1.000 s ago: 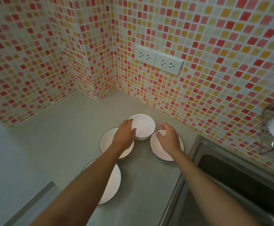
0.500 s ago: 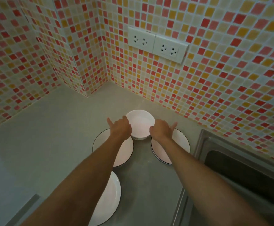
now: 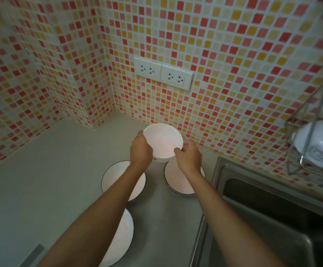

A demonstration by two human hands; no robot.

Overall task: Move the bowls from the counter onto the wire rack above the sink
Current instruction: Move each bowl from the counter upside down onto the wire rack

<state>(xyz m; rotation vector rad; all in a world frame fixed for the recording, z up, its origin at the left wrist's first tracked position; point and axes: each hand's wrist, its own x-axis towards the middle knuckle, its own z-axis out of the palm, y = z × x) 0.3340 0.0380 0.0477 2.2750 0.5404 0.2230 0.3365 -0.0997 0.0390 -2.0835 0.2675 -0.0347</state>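
Note:
A plain white bowl (image 3: 162, 140) is lifted off the counter and tilted toward me. My left hand (image 3: 140, 151) grips its left rim and my right hand (image 3: 188, 157) grips its right rim. Below it three wider white bowls with dark rims sit on the grey counter: one on the left (image 3: 112, 174), one on the right (image 3: 176, 180), one nearer me (image 3: 123, 232), each partly hidden by my forearms. At the right edge hangs the wire rack (image 3: 295, 151), with a white bowl (image 3: 318, 143) resting in it.
A steel sink (image 3: 272, 218) opens at the lower right under the rack. The grey counter (image 3: 50, 180) runs left to a tiled corner. A double wall socket (image 3: 162, 73) sits on the mosaic wall above the bowls.
Both hands closed on the small white bowl and raised it off the counter. The view tilted up and right, bringing the wire rack into sight.

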